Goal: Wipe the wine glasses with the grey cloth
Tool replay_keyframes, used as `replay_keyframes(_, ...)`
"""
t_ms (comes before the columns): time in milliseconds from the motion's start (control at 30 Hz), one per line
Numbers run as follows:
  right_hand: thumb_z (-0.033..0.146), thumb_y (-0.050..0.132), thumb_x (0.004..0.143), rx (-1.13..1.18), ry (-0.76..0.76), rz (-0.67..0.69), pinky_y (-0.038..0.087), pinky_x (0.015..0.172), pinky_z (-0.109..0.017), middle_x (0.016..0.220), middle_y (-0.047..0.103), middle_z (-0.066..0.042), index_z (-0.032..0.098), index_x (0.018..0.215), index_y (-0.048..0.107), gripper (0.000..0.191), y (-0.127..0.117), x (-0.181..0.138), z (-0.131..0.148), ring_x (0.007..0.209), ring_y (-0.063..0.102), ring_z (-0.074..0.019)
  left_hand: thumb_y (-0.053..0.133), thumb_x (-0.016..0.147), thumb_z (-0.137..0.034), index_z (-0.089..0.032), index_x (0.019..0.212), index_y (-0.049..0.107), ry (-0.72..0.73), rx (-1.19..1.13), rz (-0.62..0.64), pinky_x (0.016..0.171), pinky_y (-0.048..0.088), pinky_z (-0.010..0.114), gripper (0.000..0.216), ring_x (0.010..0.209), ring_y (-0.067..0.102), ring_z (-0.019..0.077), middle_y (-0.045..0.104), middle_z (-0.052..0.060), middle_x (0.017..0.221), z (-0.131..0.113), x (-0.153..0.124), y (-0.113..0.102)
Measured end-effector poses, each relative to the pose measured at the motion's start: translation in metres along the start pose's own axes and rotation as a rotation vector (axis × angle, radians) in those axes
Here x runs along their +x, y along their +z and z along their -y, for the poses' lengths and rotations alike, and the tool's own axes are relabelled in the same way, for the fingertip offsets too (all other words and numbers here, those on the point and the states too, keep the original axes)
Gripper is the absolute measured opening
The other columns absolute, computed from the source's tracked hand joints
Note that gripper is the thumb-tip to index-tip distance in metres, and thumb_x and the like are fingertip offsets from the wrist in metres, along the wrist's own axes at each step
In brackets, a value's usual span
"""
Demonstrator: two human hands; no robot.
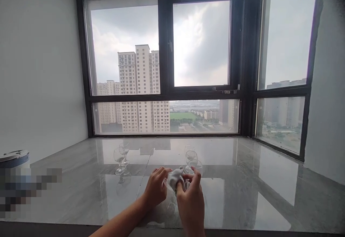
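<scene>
My left hand (156,187) is closed around a clear glass (166,183), of which only a curved edge shows beside the fingers. My right hand (191,197) grips a bunched white cloth (176,177), thumb pressed on it, against the glass. How far the cloth reaches into the glass I cannot tell. Just beyond my right hand stand more stemmed glasses (191,155), partly hidden by the fingers. Farther left, two upright stemmed glasses, a nearer wine glass (118,156) and a farther wine glass (124,150), stand close together.
A glossy grey stone sill (81,190) lies under everything, with window reflections on it. Dark-framed windows (165,96) rise behind. A white and blue container (14,161) stands at the left edge, above a blurred-out patch. Walls close off both sides.
</scene>
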State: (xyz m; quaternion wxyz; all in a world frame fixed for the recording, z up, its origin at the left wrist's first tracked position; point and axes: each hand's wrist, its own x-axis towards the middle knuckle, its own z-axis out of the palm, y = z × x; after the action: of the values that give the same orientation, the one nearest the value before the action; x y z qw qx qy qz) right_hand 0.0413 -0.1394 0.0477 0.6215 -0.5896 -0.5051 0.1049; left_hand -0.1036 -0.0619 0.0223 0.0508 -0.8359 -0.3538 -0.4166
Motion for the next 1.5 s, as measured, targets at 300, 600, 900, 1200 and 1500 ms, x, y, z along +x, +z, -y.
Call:
replay_keyframes(300,0.056,0.043,0.093,0.077,0.09,0.033,0.048,0.074,-0.034,0.111,0.068,-0.008,0.025,0.135,0.04,0.052,0.003,-0.012,0.019,0.098,0.066,-0.0282,0.044,0.067,0.003,-0.02,0.111,0.058,-0.03,0.005,-0.042,0.079,0.045,0.034,0.052,0.086,0.059,0.0228,0.065,0.006,0.094,0.0,0.003,-0.003)
replay_keyframes(600,0.057,0.057,0.086,0.009,0.045,0.057,0.048,0.08,-0.039,0.111,0.069,-0.011,0.021,0.142,0.033,0.071,0.017,-0.016,0.019,0.101,0.066,-0.0325,0.044,0.074,-0.003,-0.02,0.111,0.061,-0.011,0.0,-0.053,0.079,0.046,0.036,0.044,0.085,0.06,0.0232,0.068,0.007,0.095,-0.002,0.003,-0.005)
replay_keyframes(900,0.044,0.055,0.089,-0.031,-0.028,0.071,0.051,0.083,-0.041,0.107,0.069,-0.013,0.018,0.14,0.042,0.059,0.024,-0.018,0.016,0.101,0.065,-0.0324,0.053,0.077,-0.014,-0.02,0.102,0.063,-0.023,-0.059,-0.007,0.079,0.047,0.036,0.028,0.082,0.062,0.0226,0.069,0.006,0.092,-0.012,0.007,-0.014)
replay_keyframes(1200,0.042,0.049,0.093,-0.065,-0.044,0.166,0.05,0.076,-0.038,0.098,0.071,-0.011,0.017,0.145,0.035,0.059,0.032,-0.022,0.011,0.09,0.068,-0.0309,0.054,0.075,-0.017,-0.02,0.1,0.062,-0.017,-0.147,0.049,0.079,0.046,0.036,0.026,0.082,0.061,0.0228,0.069,0.008,0.094,-0.007,0.002,-0.01)
replay_keyframes(1500,0.037,0.047,0.093,0.02,-0.027,0.19,0.046,0.061,-0.03,0.08,0.068,-0.004,0.018,0.148,0.029,0.061,0.019,-0.02,0.02,0.072,0.067,-0.0259,0.053,0.077,-0.013,-0.02,0.088,0.06,-0.044,-0.118,0.06,0.069,0.041,0.03,0.014,0.072,0.056,0.0181,0.066,0.005,0.086,-0.006,0.005,-0.006)
